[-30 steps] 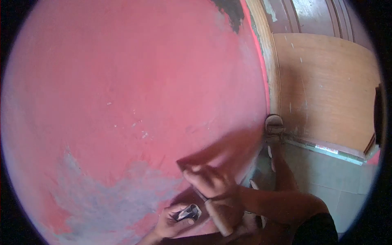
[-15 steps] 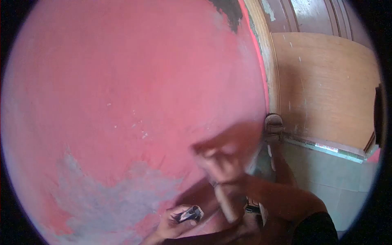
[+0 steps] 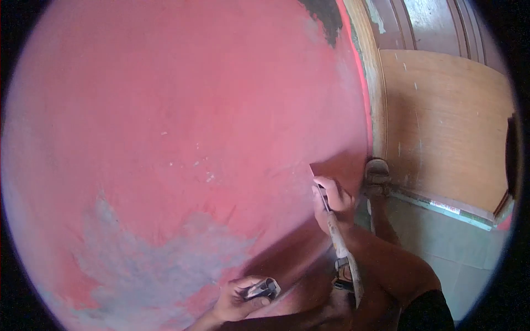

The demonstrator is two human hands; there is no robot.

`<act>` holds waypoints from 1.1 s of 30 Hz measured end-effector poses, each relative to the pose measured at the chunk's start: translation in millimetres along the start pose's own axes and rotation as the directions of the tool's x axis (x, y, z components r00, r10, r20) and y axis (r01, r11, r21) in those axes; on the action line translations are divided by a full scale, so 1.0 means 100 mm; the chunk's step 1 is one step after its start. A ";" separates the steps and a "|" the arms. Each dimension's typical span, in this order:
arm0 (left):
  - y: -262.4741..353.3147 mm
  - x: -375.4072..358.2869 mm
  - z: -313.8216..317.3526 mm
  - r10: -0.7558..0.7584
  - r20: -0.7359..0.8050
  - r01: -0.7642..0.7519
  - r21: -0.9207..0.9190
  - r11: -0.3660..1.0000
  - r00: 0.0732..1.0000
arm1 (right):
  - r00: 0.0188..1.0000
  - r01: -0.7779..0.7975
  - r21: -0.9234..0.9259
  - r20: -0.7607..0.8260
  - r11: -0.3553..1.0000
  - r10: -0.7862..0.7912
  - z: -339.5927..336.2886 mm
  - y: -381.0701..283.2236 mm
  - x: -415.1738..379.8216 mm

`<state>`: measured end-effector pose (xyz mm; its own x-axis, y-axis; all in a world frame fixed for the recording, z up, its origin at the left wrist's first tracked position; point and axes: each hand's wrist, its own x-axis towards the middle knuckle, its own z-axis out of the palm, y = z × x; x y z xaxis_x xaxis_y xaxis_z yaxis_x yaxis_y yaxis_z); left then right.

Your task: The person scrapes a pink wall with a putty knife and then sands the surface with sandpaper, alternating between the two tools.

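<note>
My right hand is closed round a scraper with a thin metal blade and a long pale handle, its blade at the pink wall. Lower down, my left hand grips a small dark and silvery object that I cannot make out, close to the wall's lower part. A grey patch with ragged edges spreads over the pink paint left of my hands.
A wooden board stands at the right beside a wooden frame strip. Brown panels show above it. A sandalled foot is near the board's corner, on pale floor tiles.
My right hand has moved right and slightly up with the scraper, which now shows clearly. My left hand holds its object much as before. The view has shifted slightly.
</note>
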<state>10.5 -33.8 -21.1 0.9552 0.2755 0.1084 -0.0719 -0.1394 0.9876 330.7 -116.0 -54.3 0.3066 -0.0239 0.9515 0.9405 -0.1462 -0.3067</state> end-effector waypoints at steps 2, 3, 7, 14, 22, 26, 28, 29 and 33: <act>-0.02 0.06 -0.06 0.026 0.026 -0.027 0.018 0.999 0.999 | 0.928 -0.364 0.704 0.332 0.609 0.171 0.04 -0.15 -0.33; -0.07 0.07 -0.10 0.032 0.038 -0.033 0.016 0.999 0.999 | 0.909 -0.386 0.733 0.407 0.560 0.093 0.10 -0.23 -0.55; -0.17 0.06 -0.17 0.050 0.085 -0.052 0.021 0.998 0.995 | 0.882 0.418 0.157 0.166 0.895 -0.441 -0.17 -0.65 -0.07; 0.00 0.08 -0.08 0.010 0.009 -0.010 0.022 1.000 1.000 | 0.892 -0.398 0.584 0.426 0.707 0.150 -0.14 -0.37 -0.06; -0.07 0.00 -0.14 0.033 0.032 -0.033 -0.010 0.999 0.999 | 0.909 -0.238 0.539 0.417 0.808 -0.010 -0.30 -0.53 0.09; -0.03 0.00 -0.17 0.062 0.062 -0.061 -0.017 0.998 0.996 | 0.982 0.048 0.221 0.167 0.974 -0.087 -0.29 -0.54 0.23; -0.08 0.01 -0.17 0.080 0.085 -0.078 -0.025 0.997 0.993 | 0.960 0.148 0.271 0.192 0.951 -0.204 -0.33 -0.79 0.19; -0.08 0.02 -0.16 0.067 0.088 -0.065 -0.030 0.997 0.994 | 0.935 0.228 0.312 0.193 0.922 -0.297 -0.33 -0.91 0.18; -0.06 -0.02 -0.14 0.029 0.092 -0.029 -0.007 1.000 0.995 | 0.896 0.338 0.307 0.185 0.890 -0.405 -0.37 -0.79 0.27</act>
<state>4.6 -20.2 -25.9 0.9749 0.1830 0.1266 -0.1016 -0.1404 0.9849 258.9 -141.3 -3.7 -0.0788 0.2211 0.9721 0.9854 0.1650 0.0424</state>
